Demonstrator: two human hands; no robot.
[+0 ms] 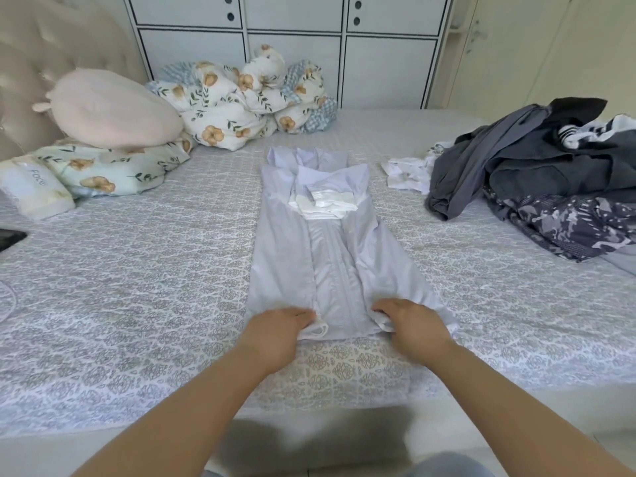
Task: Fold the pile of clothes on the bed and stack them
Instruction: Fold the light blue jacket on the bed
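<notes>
A pale lilac garment (330,256) lies flat along the middle of the bed (137,287), both sides folded inward, with white cuffs showing near its upper part. My left hand (278,333) grips the near left corner of its hem. My right hand (411,330) grips the near right corner, fingers curled round bunched fabric. A pile of dark grey, black and patterned clothes (537,173) sits at the right side of the bed, apart from both hands.
A crumpled white cloth (406,175) lies left of the pile. A floral quilt (247,98), a pink plush pillow (113,110), a floral pillow (103,170) and a tissue pack (34,187) crowd the far left. White cabinets (292,43) stand behind the bed.
</notes>
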